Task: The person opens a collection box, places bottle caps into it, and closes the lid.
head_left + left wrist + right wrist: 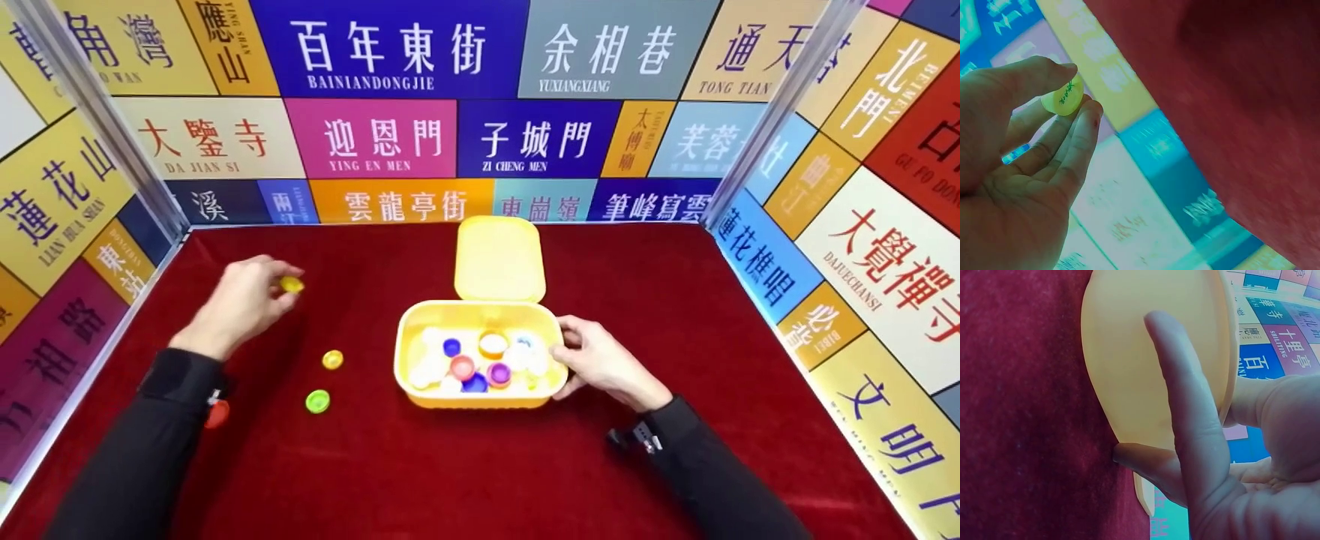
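Observation:
My left hand (251, 300) is raised at the left and pinches a yellow bottle cap (292, 284) between thumb and fingertips. Dark writing shows on that cap in the left wrist view. With my right hand (604, 360) I hold the right end of a yellow plastic box (480, 400), fingers on its outer wall and at its rim. Inside lie several caps, among them a pink cap (462, 367), a purple cap (499, 373) and an orange-and-white cap (493, 345). A yellow cap (332, 359) and a green cap (317, 401) rest on the cloth to the box's left.
A yellow lid (499, 259) lies flat behind the box. Beside the left sleeve, a red cap (217, 413) is partly hidden. Dark red cloth (480, 480) covers the table, with printed panels (375, 135) standing at the back and sides.

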The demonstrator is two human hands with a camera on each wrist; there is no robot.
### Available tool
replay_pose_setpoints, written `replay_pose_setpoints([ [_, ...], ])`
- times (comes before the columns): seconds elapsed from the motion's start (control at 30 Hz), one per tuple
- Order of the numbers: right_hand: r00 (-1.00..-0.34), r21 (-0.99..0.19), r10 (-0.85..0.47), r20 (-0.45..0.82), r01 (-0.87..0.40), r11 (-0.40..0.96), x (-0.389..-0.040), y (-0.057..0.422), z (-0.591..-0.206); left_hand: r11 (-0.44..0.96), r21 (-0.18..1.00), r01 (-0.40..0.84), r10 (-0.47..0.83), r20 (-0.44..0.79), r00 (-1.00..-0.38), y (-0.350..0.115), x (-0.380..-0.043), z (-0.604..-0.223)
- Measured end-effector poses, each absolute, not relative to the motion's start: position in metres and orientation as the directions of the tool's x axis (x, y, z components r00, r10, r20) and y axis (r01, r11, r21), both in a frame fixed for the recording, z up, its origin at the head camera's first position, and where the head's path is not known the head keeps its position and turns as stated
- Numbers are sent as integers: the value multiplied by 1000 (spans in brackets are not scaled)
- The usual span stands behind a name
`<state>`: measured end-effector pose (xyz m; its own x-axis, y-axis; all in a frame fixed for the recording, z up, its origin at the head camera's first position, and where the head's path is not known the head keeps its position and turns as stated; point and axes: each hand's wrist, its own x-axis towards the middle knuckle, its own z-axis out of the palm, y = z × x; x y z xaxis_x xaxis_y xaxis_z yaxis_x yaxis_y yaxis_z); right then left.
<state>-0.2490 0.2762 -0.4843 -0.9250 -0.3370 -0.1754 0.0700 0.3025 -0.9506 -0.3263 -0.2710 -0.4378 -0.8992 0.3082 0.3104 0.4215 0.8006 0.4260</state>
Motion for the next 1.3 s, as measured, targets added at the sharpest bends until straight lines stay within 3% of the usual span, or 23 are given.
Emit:
replay_pose_setpoints([
  [0.37, -930, -952, -325, -171, 71, 297, -249, 275, -485, 639, 485, 597, 451, 393, -801, -170, -288, -437],
  [0.73, -932, -954, -320, -171, 75, 292, -248, 274, -485, 534, 402, 744, 635, 391, -667, -103, -267, -454],
  [1.03, -930, -951, -321, -180, 81, 299, -249, 271, -485, 561, 368, 742, 658, 345, -669, -89, -265, -462],
  [1.3, -929, -952, -329, -168, 67, 299, -249, 275, -487, 566, 441, 696, 632, 310, -710, -93, -263, -460],
])
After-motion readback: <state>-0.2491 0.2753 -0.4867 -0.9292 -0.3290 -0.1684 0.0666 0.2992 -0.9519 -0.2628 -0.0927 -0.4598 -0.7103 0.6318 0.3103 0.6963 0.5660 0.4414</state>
